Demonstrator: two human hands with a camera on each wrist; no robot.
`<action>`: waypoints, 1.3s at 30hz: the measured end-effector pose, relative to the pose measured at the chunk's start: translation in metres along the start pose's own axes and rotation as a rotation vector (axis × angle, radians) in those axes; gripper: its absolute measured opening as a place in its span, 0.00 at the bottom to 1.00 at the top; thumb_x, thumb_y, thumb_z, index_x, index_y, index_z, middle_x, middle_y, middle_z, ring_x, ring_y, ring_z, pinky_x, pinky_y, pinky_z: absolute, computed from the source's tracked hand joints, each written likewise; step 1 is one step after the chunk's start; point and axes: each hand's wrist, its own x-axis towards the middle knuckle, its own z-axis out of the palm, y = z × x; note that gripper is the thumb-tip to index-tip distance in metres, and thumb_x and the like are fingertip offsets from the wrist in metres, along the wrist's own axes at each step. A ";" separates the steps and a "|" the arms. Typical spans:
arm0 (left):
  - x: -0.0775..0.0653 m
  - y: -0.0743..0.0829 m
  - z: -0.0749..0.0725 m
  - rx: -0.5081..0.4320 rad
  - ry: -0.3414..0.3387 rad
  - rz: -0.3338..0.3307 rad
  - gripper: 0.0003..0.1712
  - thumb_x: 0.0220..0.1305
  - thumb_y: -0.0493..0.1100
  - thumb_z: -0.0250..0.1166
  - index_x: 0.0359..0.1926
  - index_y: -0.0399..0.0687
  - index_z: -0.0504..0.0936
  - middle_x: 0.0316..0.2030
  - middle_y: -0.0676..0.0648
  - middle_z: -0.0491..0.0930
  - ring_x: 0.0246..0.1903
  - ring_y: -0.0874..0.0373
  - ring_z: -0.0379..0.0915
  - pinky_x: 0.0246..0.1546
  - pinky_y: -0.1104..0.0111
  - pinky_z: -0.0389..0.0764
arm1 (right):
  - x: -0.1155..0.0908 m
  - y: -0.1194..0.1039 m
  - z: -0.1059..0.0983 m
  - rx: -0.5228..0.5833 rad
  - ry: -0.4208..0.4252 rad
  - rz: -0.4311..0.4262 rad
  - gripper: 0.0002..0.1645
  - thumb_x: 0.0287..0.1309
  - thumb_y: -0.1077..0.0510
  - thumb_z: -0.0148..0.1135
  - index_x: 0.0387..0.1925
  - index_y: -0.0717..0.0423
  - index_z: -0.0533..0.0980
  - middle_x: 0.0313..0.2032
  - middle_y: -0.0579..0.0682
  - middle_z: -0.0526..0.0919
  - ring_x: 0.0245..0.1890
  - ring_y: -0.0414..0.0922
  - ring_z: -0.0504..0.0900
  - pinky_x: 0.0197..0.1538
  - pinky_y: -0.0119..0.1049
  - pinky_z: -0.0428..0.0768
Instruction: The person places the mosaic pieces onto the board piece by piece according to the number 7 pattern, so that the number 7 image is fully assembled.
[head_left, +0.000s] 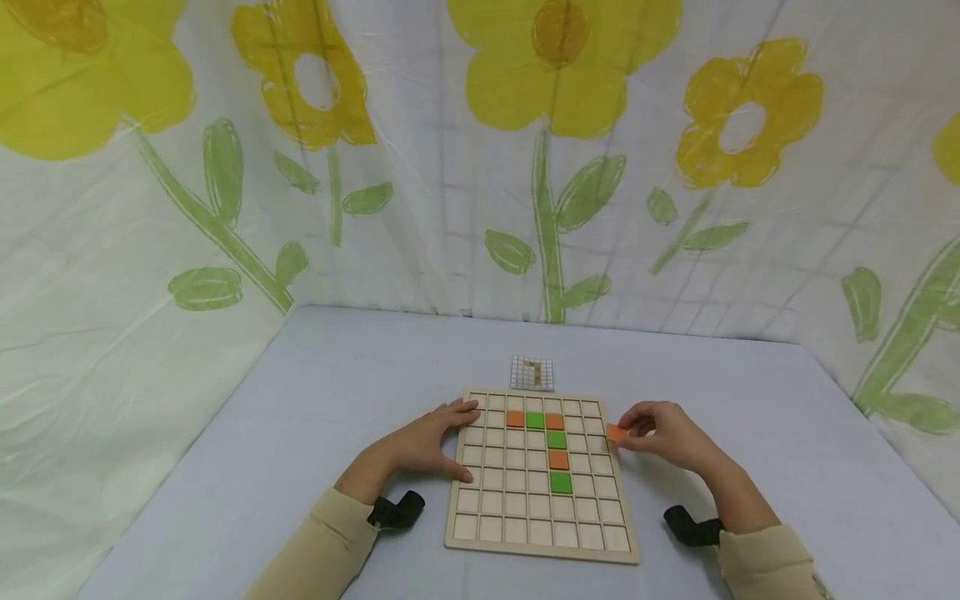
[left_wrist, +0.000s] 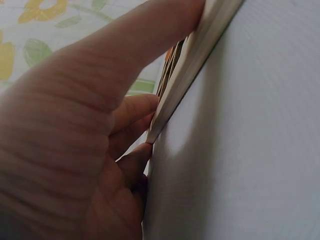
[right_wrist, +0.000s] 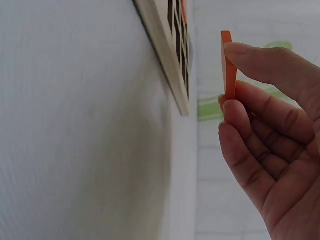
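Note:
A wooden grid board (head_left: 504,551) lies flat on the table. Along its second row from the back sit an orange tile (head_left: 515,419), a green tile (head_left: 534,420) and another orange tile (head_left: 553,421). Below that last one, green, orange and green tiles run down the same column. My left hand (head_left: 431,437) rests on the board's left edge, thumb and fingers spread apart. Just off the right edge, my right hand (head_left: 663,433) pinches a loose orange square tile (right_wrist: 229,75) between thumb and fingers, raised above the table in the right wrist view.
Behind the board lies a small pattern card (head_left: 532,373) printed with a coloured grid. White table covering (head_left: 300,400) extends on both sides. A curtain with yellow flowers (head_left: 420,208) hangs at the table's back edge. Each wrist carries a black camera mount (head_left: 397,510).

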 end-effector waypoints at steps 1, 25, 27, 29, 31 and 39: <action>0.000 0.000 0.000 0.002 -0.001 0.000 0.54 0.41 0.61 0.74 0.69 0.55 0.61 0.72 0.55 0.50 0.73 0.47 0.39 0.70 0.48 0.51 | -0.001 -0.003 0.000 0.001 -0.007 -0.001 0.13 0.48 0.57 0.70 0.35 0.59 0.79 0.31 0.48 0.81 0.30 0.36 0.76 0.31 0.28 0.77; 0.002 -0.004 -0.002 -0.018 -0.002 0.015 0.54 0.41 0.60 0.75 0.69 0.53 0.61 0.72 0.51 0.49 0.72 0.44 0.37 0.70 0.46 0.49 | -0.014 -0.060 0.038 0.071 -0.247 -0.167 0.12 0.47 0.55 0.71 0.32 0.55 0.79 0.31 0.45 0.81 0.29 0.31 0.74 0.32 0.27 0.78; 0.001 -0.004 -0.003 -0.018 -0.003 0.013 0.54 0.41 0.60 0.74 0.69 0.53 0.61 0.73 0.51 0.49 0.72 0.44 0.37 0.70 0.46 0.48 | -0.015 -0.062 0.040 0.078 -0.256 -0.174 0.11 0.47 0.55 0.71 0.31 0.55 0.79 0.31 0.44 0.80 0.29 0.31 0.74 0.32 0.27 0.78; 0.001 -0.004 -0.004 -0.018 -0.002 0.009 0.54 0.41 0.60 0.74 0.69 0.53 0.61 0.73 0.51 0.49 0.72 0.43 0.37 0.69 0.46 0.48 | -0.015 -0.065 0.043 0.084 -0.266 -0.167 0.11 0.46 0.55 0.71 0.31 0.55 0.79 0.30 0.44 0.80 0.28 0.32 0.74 0.31 0.27 0.78; 0.001 -0.004 -0.004 -0.014 -0.002 0.006 0.54 0.41 0.60 0.74 0.69 0.53 0.61 0.73 0.52 0.49 0.72 0.43 0.37 0.69 0.45 0.49 | -0.015 -0.067 0.045 0.088 -0.279 -0.159 0.12 0.45 0.55 0.72 0.31 0.54 0.78 0.29 0.44 0.80 0.27 0.32 0.74 0.30 0.27 0.78; 0.001 -0.005 -0.005 -0.020 -0.004 0.005 0.55 0.41 0.61 0.74 0.69 0.53 0.60 0.73 0.51 0.49 0.72 0.42 0.37 0.69 0.45 0.49 | -0.013 -0.067 0.055 0.089 -0.325 -0.132 0.12 0.44 0.56 0.73 0.29 0.55 0.78 0.26 0.43 0.78 0.24 0.33 0.74 0.28 0.27 0.77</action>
